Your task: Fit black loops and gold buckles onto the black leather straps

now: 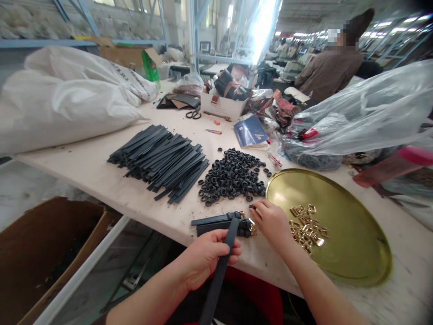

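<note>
My left hand (216, 253) is closed around a dark leather strap (221, 271), which slants from its upper tip down toward my lap. To its right, my right hand (270, 221) pinches a small black loop (252, 206) between thumb and fingertips. Just beyond the left hand lies a short stack of straps with gold buckles (213, 225), partly hidden by the held strap. A heap of black loops (233, 176) sits farther up the table. Left of that heap is a large pile of plain dark straps (158, 158). Gold buckles (306, 230) lie on a round gold tray (355, 234).
A white sack (74, 99) fills the table's left side, with an open cardboard box (50, 253) below the edge. Scissors (193, 113), a blue notebook (250, 131) and a white box (221, 106) stand farther back. Plastic bags (365, 117) crowd the right; a person (328, 72) is beyond.
</note>
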`<state>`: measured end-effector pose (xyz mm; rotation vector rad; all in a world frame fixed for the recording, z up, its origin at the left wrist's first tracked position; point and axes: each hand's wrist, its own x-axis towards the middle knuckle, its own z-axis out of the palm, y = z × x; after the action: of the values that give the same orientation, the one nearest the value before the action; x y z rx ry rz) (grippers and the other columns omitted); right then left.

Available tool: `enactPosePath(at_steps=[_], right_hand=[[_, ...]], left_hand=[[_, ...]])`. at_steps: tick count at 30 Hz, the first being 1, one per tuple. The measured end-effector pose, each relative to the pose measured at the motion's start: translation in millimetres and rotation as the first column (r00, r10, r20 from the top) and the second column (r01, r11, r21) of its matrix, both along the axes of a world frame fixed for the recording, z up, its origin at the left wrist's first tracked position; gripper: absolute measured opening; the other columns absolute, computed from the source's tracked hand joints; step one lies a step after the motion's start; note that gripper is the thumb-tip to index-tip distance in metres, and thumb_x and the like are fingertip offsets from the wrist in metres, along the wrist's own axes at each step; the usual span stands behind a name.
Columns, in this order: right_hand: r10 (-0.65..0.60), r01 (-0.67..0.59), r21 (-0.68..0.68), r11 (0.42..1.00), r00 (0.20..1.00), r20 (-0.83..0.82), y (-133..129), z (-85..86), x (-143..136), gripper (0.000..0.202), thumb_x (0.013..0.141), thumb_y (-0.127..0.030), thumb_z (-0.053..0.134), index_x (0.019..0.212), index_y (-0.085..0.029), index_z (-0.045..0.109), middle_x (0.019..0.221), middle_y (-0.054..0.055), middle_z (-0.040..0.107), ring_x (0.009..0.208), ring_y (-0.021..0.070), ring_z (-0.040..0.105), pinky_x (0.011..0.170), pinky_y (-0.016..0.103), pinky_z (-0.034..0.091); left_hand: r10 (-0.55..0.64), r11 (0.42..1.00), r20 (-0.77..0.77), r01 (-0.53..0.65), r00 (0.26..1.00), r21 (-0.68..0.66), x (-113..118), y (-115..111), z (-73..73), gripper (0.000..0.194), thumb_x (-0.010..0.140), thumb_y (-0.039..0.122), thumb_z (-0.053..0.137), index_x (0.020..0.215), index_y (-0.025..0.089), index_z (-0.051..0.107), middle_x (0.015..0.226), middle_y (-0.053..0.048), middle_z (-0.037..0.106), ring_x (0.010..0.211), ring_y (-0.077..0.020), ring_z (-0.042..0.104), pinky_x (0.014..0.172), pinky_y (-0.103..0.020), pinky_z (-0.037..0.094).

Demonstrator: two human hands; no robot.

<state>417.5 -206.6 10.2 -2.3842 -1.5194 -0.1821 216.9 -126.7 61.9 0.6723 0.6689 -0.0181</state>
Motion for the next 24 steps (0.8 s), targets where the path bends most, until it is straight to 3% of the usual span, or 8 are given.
enactPosePath(at_steps=[4, 5, 8, 11, 14, 16, 19, 24], right_hand=[[-0.042, 0.138, 0.19, 0.972, 0.9, -0.435, -12.5, 28.7, -17.2, 0.029, 0.082, -0.04, 0.046, 0.086, -0.017, 0.062, 0.084, 0.009, 0.064, 0.076, 0.0218, 0.057, 0.07, 0.033, 0.041], [0.005, 0.132, 0.181, 0.975, 0.795, -0.606, -17.6, 37.6, -27.7, 0.03, 0.082, -0.043, 0.046, 0.086, -0.018, 0.062, 0.082, 0.008, 0.064, 0.076, 0.0217, 0.058, 0.07, 0.033, 0.042], [0.167, 0.003, 0.174, 0.985, 0.254, -0.953, -33.2, 57.4, -67.9, 0.027, 0.079, -0.046, 0.052, 0.083, -0.021, 0.061, 0.1, 0.006, 0.064, 0.09, 0.0214, 0.057, 0.08, 0.035, 0.042], [0.204, 0.031, 0.205, 0.978, 0.019, -0.979, -43.5, 61.0, -99.4, 0.026, 0.076, -0.047, 0.055, 0.076, -0.021, 0.06, 0.092, 0.005, 0.065, 0.084, 0.0188, 0.057, 0.081, 0.033, 0.041], [0.197, 0.11, 0.206, 0.972, 0.091, -0.976, -49.3, 55.5, -102.8, 0.029, 0.077, -0.048, 0.054, 0.075, -0.02, 0.059, 0.069, 0.002, 0.061, 0.07, 0.016, 0.054, 0.071, 0.03, 0.041], [0.176, 0.147, 0.204, 0.968, 0.186, -0.967, -54.1, 51.6, -91.4, 0.03, 0.078, -0.048, 0.052, 0.072, -0.019, 0.057, 0.065, 0.0, 0.057, 0.067, 0.0151, 0.051, 0.068, 0.028, 0.04], [0.137, 0.147, 0.179, 0.973, 0.261, -0.956, -63.0, 48.8, -71.4, 0.031, 0.08, -0.047, 0.049, 0.069, -0.019, 0.054, 0.063, -0.001, 0.053, 0.066, 0.0141, 0.048, 0.066, 0.026, 0.037], [0.155, -0.067, 0.144, 0.987, 0.226, -0.962, -63.3, 50.9, -69.7, 0.03, 0.079, -0.046, 0.051, 0.068, -0.018, 0.052, 0.062, -0.002, 0.048, 0.062, 0.0126, 0.043, 0.06, 0.025, 0.034]], left_hand=[[0.251, 0.965, 0.071, -0.255, 0.965, 0.066, -3.5, 14.4, 20.7, 0.018, 0.074, 0.003, 0.051, 0.089, 0.012, 0.055, 0.077, -0.004, 0.059, 0.068, -0.0101, 0.06, 0.07, -0.023, 0.05], [0.372, 0.917, 0.142, -0.387, 0.917, 0.095, -1.7, 20.2, 28.0, 0.018, 0.076, 0.002, 0.048, 0.089, 0.013, 0.053, 0.078, -0.003, 0.059, 0.071, -0.0102, 0.061, 0.073, -0.024, 0.05], [0.594, 0.758, 0.277, -0.641, 0.755, 0.12, 8.3, 32.0, 46.1, 0.02, 0.077, 0.001, 0.044, 0.089, 0.015, 0.051, 0.081, -0.002, 0.06, 0.078, -0.0113, 0.062, 0.08, -0.028, 0.049], [0.649, 0.699, 0.307, -0.705, 0.696, 0.12, 15.5, 28.4, 48.3, 0.019, 0.077, 0.002, 0.044, 0.088, 0.016, 0.05, 0.081, -0.001, 0.061, 0.081, -0.0117, 0.062, 0.084, -0.03, 0.048], [0.626, 0.718, 0.297, -0.682, 0.721, 0.142, 6.9, 17.4, 38.2, 0.018, 0.075, 0.004, 0.047, 0.087, 0.017, 0.051, 0.082, -0.001, 0.063, 0.085, -0.0128, 0.062, 0.086, -0.031, 0.047], [0.516, 0.8, 0.281, -0.573, 0.809, 0.18, -8.9, 12.9, 31.5, 0.022, 0.071, 0.004, 0.051, 0.089, 0.016, 0.054, 0.087, -0.003, 0.065, 0.09, -0.0145, 0.061, 0.087, -0.03, 0.046], [0.134, 0.973, 0.17, -0.162, 0.976, 0.163, -34.8, 11.1, 24.4, 0.026, 0.064, 0.002, 0.056, 0.089, 0.01, 0.061, 0.092, -0.009, 0.066, 0.09, -0.0183, 0.061, 0.084, -0.028, 0.046], [-0.239, 0.97, 0.146, 0.243, 0.96, -0.008, -39.7, -1.1, 12.5, 0.026, 0.079, 0.025, 0.053, 0.099, 0.01, 0.06, 0.098, -0.013, 0.064, 0.081, -0.018, 0.064, 0.066, -0.025, 0.051]])
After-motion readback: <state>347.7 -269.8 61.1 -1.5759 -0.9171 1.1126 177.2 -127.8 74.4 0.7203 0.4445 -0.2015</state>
